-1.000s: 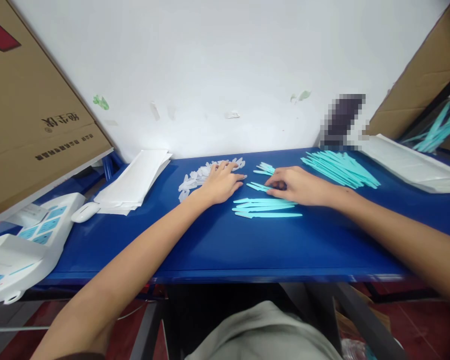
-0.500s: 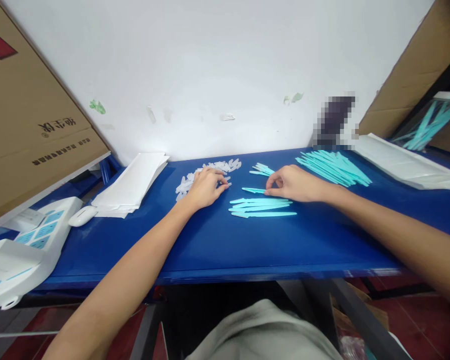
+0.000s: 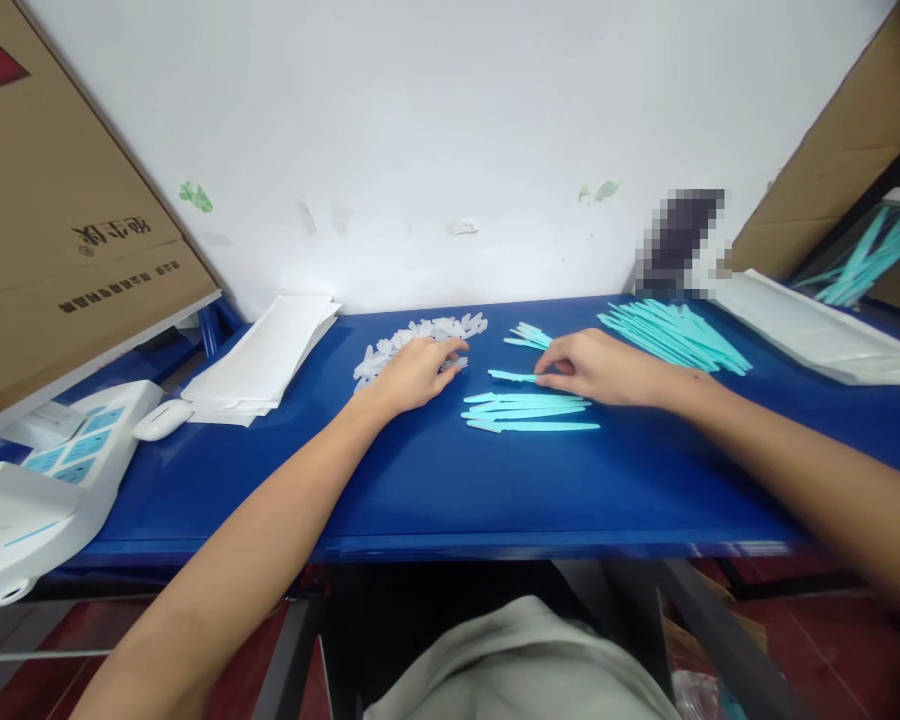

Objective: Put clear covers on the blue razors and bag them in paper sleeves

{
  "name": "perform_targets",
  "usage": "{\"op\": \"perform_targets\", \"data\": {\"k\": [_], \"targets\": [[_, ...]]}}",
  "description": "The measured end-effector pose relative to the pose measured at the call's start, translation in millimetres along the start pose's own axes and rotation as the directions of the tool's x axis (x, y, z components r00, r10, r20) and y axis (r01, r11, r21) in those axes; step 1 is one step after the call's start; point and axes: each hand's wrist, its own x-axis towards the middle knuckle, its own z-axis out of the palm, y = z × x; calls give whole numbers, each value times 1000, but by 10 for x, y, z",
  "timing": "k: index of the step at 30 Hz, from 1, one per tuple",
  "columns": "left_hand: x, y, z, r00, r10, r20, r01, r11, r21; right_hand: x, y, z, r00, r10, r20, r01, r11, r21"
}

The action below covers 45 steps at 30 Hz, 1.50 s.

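My right hand (image 3: 596, 368) pinches one end of a thin teal plastic stick (image 3: 511, 376), shaped like an eyebrow razor, with its narrow tip pointing left. Closer to me, several similar teal sticks (image 3: 532, 426) lie side by side on the blue table. My left hand (image 3: 420, 372) rests over a pile of small translucent plastic pieces (image 3: 379, 357), which look like caps. Its thumb and forefinger are apart, and one piece shows between them. A small fan of teal sticks (image 3: 526, 335) lies just beyond my right hand.
A larger heap of teal sticks (image 3: 675, 335) lies at the back right, near a white tray (image 3: 825, 335). On the left are white paper sheets (image 3: 251, 365), a white mouse-shaped object (image 3: 163, 420) and a white device with blue panels (image 3: 82, 465). A cardboard box (image 3: 60, 200) stands behind.
The view has shifted slightly. My left thumb and forefinger have spread a little further apart. My right hand still pinches the teal stick, almost in the same place.
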Motion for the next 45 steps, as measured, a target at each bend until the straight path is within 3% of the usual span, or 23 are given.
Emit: {"op": "perform_targets", "data": {"k": [5, 17, 31, 37, 45], "targets": [[-17, -18, 8, 998, 65, 17, -65, 998, 20, 10, 51, 4, 1000, -4, -5, 4, 999, 46], [-8, 42, -26, 999, 33, 15, -33, 999, -38, -17, 39, -55, 990, 71, 125, -87, 988, 126], [-8, 67, -49, 999, 52, -1, -52, 996, -69, -6, 70, 24, 1000, -1, -12, 0, 997, -77], [-10, 97, -63, 999, 32, -16, -34, 996, -87, -12, 11, -5, 1000, 17, 1, -17, 1000, -18], [-2, 103, -52, 1000, 4, 23, -3, 998, -68, 12, 60, 105, 985, -39, -169, 26, 997, -78]]}}
